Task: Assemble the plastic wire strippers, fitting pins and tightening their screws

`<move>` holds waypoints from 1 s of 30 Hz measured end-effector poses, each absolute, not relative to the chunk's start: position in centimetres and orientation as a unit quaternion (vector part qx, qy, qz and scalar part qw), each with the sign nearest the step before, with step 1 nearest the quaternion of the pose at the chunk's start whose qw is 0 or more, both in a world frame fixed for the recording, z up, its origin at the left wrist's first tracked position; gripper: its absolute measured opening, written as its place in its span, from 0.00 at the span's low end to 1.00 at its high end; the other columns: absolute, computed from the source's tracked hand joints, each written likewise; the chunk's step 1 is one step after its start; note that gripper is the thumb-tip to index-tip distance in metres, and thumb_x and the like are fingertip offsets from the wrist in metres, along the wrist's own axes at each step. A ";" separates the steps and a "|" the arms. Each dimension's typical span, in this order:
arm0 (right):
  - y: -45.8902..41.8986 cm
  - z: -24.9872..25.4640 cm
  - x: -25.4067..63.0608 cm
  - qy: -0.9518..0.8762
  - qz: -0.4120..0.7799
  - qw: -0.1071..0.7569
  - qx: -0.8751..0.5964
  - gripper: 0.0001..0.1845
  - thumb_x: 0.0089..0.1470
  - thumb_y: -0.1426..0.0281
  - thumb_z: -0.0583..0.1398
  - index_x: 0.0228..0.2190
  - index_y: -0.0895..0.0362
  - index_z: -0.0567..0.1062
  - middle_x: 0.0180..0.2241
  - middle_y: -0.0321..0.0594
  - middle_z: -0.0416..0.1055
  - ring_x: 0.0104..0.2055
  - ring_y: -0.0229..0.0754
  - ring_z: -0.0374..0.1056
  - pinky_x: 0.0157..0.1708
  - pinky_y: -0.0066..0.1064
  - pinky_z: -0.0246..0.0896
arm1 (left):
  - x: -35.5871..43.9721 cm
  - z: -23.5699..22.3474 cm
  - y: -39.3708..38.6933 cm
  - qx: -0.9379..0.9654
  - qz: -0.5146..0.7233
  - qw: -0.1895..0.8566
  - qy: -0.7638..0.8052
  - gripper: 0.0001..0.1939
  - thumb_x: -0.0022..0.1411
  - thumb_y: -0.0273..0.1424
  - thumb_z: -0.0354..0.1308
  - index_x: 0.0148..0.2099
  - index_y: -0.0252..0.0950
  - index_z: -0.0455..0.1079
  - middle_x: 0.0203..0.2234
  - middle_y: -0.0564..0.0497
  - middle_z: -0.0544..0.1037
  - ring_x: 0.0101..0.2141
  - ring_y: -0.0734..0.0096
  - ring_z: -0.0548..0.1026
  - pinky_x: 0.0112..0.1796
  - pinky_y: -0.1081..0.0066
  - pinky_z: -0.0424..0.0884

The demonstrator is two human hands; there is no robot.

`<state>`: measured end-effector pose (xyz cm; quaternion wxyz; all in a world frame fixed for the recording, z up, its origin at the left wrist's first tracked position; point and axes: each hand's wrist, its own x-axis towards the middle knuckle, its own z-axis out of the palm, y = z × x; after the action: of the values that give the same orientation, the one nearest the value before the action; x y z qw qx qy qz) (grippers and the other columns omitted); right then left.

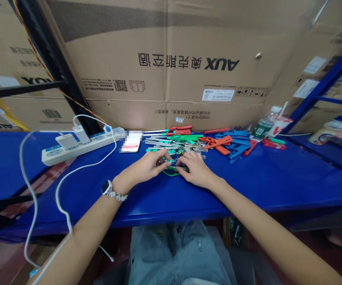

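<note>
Some kind of workshop, I'd say — blue metal bench [265, 178], big AUX carton [182, 39] behind, power strip [93, 142], loose parts [193, 138] heaped everywhere.

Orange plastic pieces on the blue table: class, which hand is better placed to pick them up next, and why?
Probably the right hand: it is nearer the orange plastic pieces, on their side, while the left hand would have to reach across it.

Blk-faced watch [106, 187] w/ silver link strap [121, 197] on L wrist [118, 186], gry-blue jeans [185, 253].
</note>
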<state>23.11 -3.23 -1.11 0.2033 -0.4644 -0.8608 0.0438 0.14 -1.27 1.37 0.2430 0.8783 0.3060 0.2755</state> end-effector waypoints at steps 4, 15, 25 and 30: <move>-3.2 -1.1 23.2 -0.861 0.046 0.200 -0.465 0.07 0.65 0.65 0.59 0.37 0.54 0.75 0.39 0.41 0.72 0.48 0.51 0.63 0.48 0.44 0.54 | 0.0 1.4 -1.2 0.880 0.250 0.252 0.316 0.03 0.69 0.30 0.56 0.43 0.36 0.69 0.25 0.55 0.75 0.26 0.72 0.74 0.30 0.71 0.68; -3.1 -1.2 23.3 -0.862 0.051 0.204 -0.461 0.06 0.65 0.65 0.59 0.37 0.53 0.75 0.39 0.41 0.72 0.48 0.51 0.63 0.49 0.44 0.54 | -0.1 1.3 -0.7 0.868 0.263 0.287 0.310 0.08 0.63 0.29 0.63 0.43 0.35 0.81 0.29 0.49 0.83 0.28 0.70 0.79 0.34 0.71 0.74; -3.0 -1.1 23.4 -0.861 0.062 0.209 -0.459 0.07 0.65 0.64 0.59 0.36 0.53 0.75 0.39 0.41 0.73 0.48 0.50 0.63 0.50 0.44 0.54 | -0.4 1.9 -1.1 0.852 0.248 0.347 0.302 0.13 0.69 0.32 0.57 0.50 0.36 0.80 0.33 0.48 0.85 0.31 0.71 0.80 0.37 0.71 0.76; -3.0 -1.2 23.5 -0.862 0.061 0.210 -0.457 0.07 0.65 0.64 0.59 0.37 0.53 0.75 0.38 0.40 0.73 0.47 0.50 0.63 0.49 0.44 0.53 | -0.4 1.7 -0.9 0.855 0.261 0.317 0.317 0.09 0.64 0.28 0.62 0.45 0.37 0.81 0.37 0.49 0.86 0.37 0.68 0.82 0.41 0.70 0.76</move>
<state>23.48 -3.01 -1.22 0.2098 -0.4571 -0.8621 0.0608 -0.45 -0.87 1.67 0.3174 0.8547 0.3171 0.2611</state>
